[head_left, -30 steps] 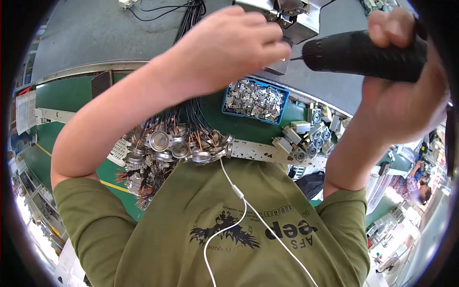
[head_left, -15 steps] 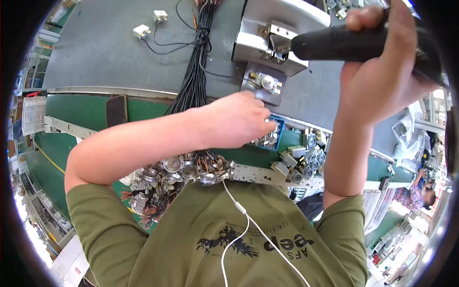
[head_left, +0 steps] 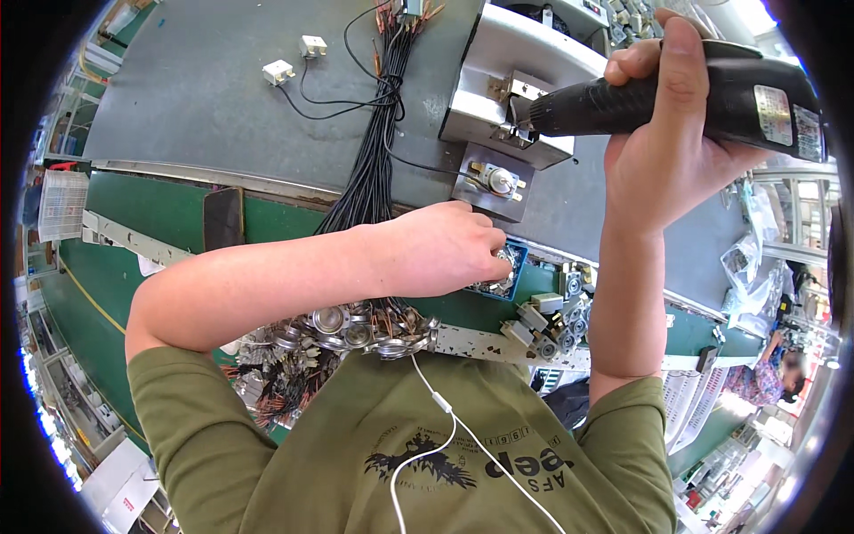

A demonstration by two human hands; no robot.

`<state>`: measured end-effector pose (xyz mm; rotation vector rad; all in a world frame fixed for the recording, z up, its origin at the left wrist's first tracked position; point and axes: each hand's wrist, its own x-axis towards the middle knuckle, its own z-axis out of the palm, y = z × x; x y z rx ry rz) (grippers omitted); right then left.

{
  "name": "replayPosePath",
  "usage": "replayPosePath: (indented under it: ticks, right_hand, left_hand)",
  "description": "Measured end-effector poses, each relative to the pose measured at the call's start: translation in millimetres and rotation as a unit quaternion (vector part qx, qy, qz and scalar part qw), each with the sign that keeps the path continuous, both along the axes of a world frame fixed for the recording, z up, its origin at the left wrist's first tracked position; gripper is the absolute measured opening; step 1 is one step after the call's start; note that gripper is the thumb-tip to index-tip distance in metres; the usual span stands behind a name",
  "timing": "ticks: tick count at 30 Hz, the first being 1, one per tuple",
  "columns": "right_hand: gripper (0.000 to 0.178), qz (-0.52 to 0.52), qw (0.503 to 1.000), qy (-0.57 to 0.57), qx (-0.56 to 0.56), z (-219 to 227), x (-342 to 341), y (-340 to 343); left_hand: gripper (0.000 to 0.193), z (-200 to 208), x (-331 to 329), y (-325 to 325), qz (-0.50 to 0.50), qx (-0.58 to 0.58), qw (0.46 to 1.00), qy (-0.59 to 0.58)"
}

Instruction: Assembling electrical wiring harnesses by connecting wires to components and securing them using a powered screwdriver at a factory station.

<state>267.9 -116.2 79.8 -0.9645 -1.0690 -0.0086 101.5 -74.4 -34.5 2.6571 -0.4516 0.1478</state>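
Observation:
My right hand [head_left: 663, 147] is wrapped round a black electric screwdriver [head_left: 614, 100], thumb along its top. The tool lies nearly level, its tip at a small metal bracket [head_left: 525, 93] on the front of a silver metal machine [head_left: 498, 53]. My left hand [head_left: 454, 249] reaches across, its fingers curled down at a blue tray [head_left: 519, 267] of small metal parts. Whether anything is pinched there is hidden. Just beyond that hand, a metal block [head_left: 516, 207] holds a round white part with brass prongs [head_left: 500, 181], a black wire running to it.
A bundle of black wires [head_left: 363, 169] crosses the bench edge, ending in round metal parts [head_left: 331, 320] near me. Two white plugs [head_left: 277, 71] lie on the grey bench [head_left: 196, 107]. Grey square parts [head_left: 534, 318] are piled right of the tray. A person [head_left: 756, 383] is far right.
My left hand has lowered slightly towards the blue tray, its fingers now at the parts. The right hand still grips the screwdriver at the bracket; the whole view has shifted a little.

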Motion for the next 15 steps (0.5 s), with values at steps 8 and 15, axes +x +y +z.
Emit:
replayPosePath:
  ticks: [8, 15]
  right_hand:
    - [0.040, 0.211, 0.975, 0.041, -0.049, 18, 4, 8]
    - [0.065, 0.082, 0.991, 0.082, -0.073, 9, -8, 19]
  left_hand:
    - [0.009, 9, -2, 3, 0.016, -0.039, 0.999, 0.004]
    - [0.004, 35, -4, 26, 0.124, -0.011, 0.989, -0.078]
